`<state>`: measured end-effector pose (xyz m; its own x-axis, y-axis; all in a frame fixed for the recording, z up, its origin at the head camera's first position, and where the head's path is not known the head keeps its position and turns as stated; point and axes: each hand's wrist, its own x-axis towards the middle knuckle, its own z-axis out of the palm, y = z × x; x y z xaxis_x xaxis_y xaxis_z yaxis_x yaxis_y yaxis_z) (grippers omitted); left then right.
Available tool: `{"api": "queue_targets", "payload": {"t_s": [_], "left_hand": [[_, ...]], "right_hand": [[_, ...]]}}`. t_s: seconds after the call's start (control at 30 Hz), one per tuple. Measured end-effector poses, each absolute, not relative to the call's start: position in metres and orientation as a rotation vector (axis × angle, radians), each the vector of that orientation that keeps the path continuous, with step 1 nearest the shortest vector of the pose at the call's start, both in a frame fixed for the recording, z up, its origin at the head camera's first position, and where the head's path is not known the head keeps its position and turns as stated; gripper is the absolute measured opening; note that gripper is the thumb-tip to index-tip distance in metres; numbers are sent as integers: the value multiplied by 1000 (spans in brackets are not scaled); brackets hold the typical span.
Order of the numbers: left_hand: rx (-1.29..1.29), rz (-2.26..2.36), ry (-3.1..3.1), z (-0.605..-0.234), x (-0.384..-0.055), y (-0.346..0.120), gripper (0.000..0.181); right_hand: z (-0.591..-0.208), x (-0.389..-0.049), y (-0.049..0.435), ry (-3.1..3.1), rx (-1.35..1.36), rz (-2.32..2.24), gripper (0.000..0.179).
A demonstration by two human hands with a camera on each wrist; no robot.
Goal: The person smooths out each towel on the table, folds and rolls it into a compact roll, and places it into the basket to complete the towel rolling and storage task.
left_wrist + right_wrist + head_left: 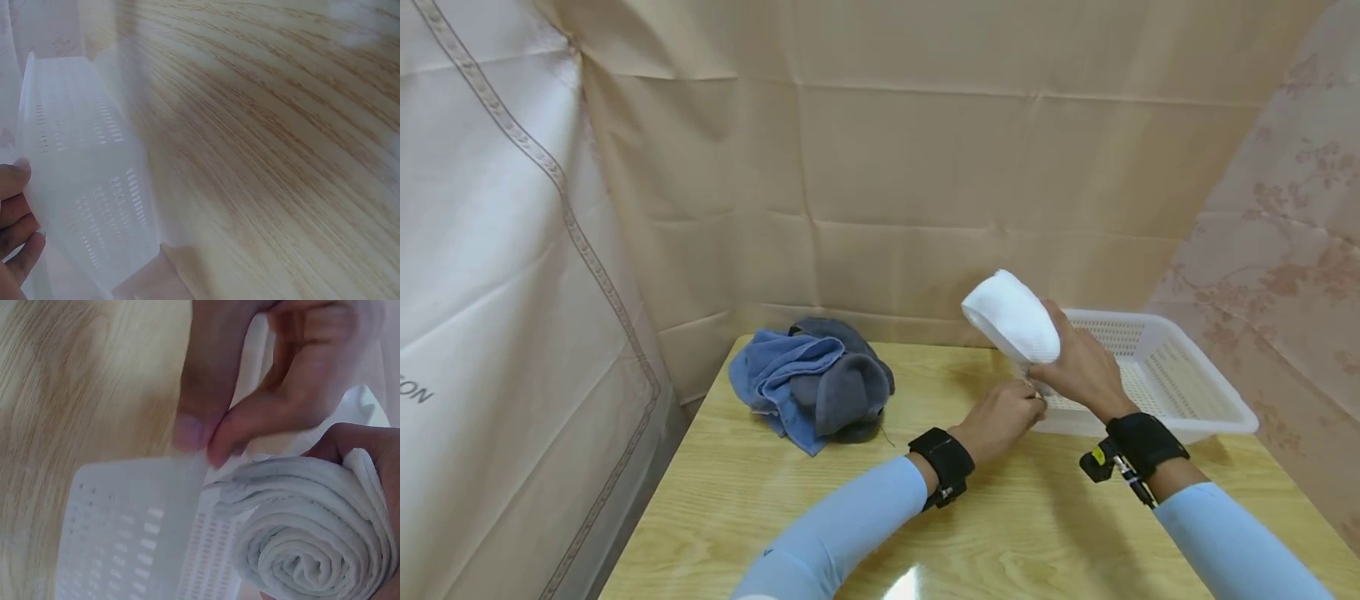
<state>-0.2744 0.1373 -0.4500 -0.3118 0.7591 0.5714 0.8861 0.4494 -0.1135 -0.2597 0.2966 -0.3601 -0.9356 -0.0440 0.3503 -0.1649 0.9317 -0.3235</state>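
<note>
A rolled white towel [1013,318] is gripped by my right hand [1086,367] over the near left part of a white perforated plastic basket [1206,375]. From the right wrist view, the spiral end of the towel [306,544] faces the camera, with a loose outer layer close to the basket rim. My left hand [1000,419] pinches the rim at the basket's left corner between thumb and fingertips. In the left wrist view its fingers [19,219] lie right at the edge of the basket [81,150].
On the back left of the wooden table [820,517] lies a crumpled heap: a blue towel [778,367] and a dark grey towel [850,392]. A beige cloth curtain [887,167] hangs behind the table. Patterned cloth [1300,275] hangs at the right.
</note>
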Motion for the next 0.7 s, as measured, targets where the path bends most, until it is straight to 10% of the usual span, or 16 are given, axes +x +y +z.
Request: {"api": "queue_targets", "payload": {"t_s": [0.7], "left_hand": [[-1380,-262,-2204,-448,-272,135,14]], "right_hand": [[-380,-261,336,-2835,-42,517,102]]}}
